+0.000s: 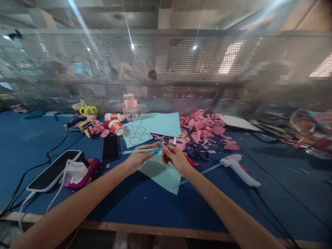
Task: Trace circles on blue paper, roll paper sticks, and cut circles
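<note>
My left hand (140, 159) is closed around a narrow light-blue paper strip (133, 151), whose one end sticks out to the left. My right hand (175, 157) meets it at the strip's other end with its fingers pinched. A small dark tip shows above those fingers, too unclear to name. Beneath both hands lies a light-blue paper sheet (166, 176). Beyond them are a sheet with drawn circles (137, 133) and a stack of blue paper (163, 122). Dark-handled scissors (198, 152) rest just right of my right hand.
Pink paper scraps (202, 126) are heaped at the back. A white glue gun (240, 169) lies at right. On the left are a black phone (110, 148), a white-edged phone (55, 171), a purple power strip (89, 174) and red paper cups (115, 126). A bottle (131, 107) stands behind.
</note>
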The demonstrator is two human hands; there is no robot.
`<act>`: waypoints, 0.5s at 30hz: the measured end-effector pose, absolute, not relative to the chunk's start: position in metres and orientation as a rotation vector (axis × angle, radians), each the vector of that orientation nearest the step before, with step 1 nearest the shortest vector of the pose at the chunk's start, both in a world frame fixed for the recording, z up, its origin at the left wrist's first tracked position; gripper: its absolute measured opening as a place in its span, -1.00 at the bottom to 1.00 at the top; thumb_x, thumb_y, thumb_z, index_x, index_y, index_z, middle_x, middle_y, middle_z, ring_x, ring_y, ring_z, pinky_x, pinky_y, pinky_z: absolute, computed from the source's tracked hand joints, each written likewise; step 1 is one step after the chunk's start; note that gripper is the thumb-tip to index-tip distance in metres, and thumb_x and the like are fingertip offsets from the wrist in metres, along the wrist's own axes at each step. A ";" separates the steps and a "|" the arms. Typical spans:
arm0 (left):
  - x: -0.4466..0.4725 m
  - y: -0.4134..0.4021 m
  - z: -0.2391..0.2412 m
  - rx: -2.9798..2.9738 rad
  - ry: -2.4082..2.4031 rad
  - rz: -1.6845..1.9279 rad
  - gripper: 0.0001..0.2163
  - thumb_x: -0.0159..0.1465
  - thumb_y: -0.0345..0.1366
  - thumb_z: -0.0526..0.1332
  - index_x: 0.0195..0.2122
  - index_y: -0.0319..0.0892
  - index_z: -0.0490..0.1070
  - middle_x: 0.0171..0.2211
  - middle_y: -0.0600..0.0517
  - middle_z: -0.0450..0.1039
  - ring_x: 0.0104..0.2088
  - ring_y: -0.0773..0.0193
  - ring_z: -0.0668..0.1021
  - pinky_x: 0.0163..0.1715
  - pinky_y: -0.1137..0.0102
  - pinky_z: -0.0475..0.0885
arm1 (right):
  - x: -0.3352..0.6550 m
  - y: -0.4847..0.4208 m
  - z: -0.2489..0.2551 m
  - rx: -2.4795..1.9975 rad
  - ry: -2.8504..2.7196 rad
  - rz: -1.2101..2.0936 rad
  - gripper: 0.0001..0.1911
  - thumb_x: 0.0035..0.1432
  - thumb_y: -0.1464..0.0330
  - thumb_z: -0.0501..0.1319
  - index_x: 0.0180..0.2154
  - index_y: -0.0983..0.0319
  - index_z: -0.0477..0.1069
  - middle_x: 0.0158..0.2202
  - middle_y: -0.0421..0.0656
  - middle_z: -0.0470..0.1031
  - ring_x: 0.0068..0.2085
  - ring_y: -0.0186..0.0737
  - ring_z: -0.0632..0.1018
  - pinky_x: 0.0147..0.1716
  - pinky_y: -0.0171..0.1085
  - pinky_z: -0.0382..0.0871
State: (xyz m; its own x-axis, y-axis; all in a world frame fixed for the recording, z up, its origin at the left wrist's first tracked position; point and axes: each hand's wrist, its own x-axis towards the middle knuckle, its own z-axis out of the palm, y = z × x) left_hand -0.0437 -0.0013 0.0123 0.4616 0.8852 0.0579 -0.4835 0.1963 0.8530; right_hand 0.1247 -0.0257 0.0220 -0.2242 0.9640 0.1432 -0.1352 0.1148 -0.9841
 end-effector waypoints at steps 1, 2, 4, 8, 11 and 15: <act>-0.047 -0.001 0.016 0.952 0.512 0.983 -0.67 -0.09 -0.39 0.41 -0.24 -0.22 0.49 -0.13 -0.09 0.48 -0.12 0.15 0.51 0.00 0.25 0.27 | 0.129 -0.023 0.023 -0.905 -1.391 1.300 -0.58 -0.03 0.03 0.20 -0.57 0.26 0.29 -0.68 -0.26 0.39 -0.69 -0.45 0.35 -0.69 -0.43 0.16; -0.050 0.000 0.020 0.948 0.503 0.950 -0.65 -0.05 -0.39 0.39 -0.19 -0.21 0.47 -0.09 -0.09 0.45 -0.11 0.15 0.50 0.02 0.23 0.26 | 0.134 -0.021 0.025 -0.907 -1.445 1.266 -0.57 -0.03 0.02 0.20 -0.57 0.27 0.30 -0.66 -0.24 0.40 -0.69 -0.46 0.35 -0.69 -0.43 0.17; -0.054 0.000 0.029 0.934 0.453 0.877 -0.62 0.02 -0.35 0.34 -0.10 -0.17 0.40 0.01 -0.08 0.38 -0.07 0.13 0.48 0.03 0.19 0.26 | 0.143 -0.018 0.028 -0.904 -1.524 1.204 -0.56 -0.02 0.01 0.19 -0.57 0.28 0.32 -0.63 -0.22 0.43 -0.67 -0.46 0.36 -0.67 -0.43 0.19; -0.060 0.006 0.036 0.991 0.435 0.839 -0.55 0.16 -0.01 0.15 -0.02 -0.19 0.31 0.06 -0.16 0.30 0.00 0.01 0.43 -0.01 0.10 0.30 | 0.155 -0.016 0.036 -0.909 -1.494 1.118 -0.57 0.02 0.00 0.13 -0.54 0.25 0.30 -0.62 -0.23 0.42 -0.66 -0.44 0.36 -0.67 -0.41 0.20; -0.066 0.014 0.028 1.271 0.717 1.229 -0.46 0.21 0.07 -0.02 0.07 -0.22 0.19 0.09 -0.22 0.23 0.03 0.00 0.39 -0.02 0.07 0.30 | 0.160 -0.016 0.039 -0.958 -1.566 0.960 -0.57 0.08 0.03 0.09 -0.55 0.26 0.31 -0.62 -0.22 0.40 -0.65 -0.44 0.33 -0.66 -0.41 0.20; -0.074 0.017 0.019 2.318 1.078 1.534 -0.47 0.23 -0.02 0.06 0.14 -0.22 0.11 0.11 -0.22 0.17 0.15 -0.01 0.21 0.11 0.02 0.08 | 0.161 -0.021 0.039 -0.938 -1.826 0.525 -0.66 0.18 0.19 0.05 -0.51 0.26 0.36 -0.56 -0.19 0.37 -0.55 -0.40 0.36 -0.55 -0.38 0.26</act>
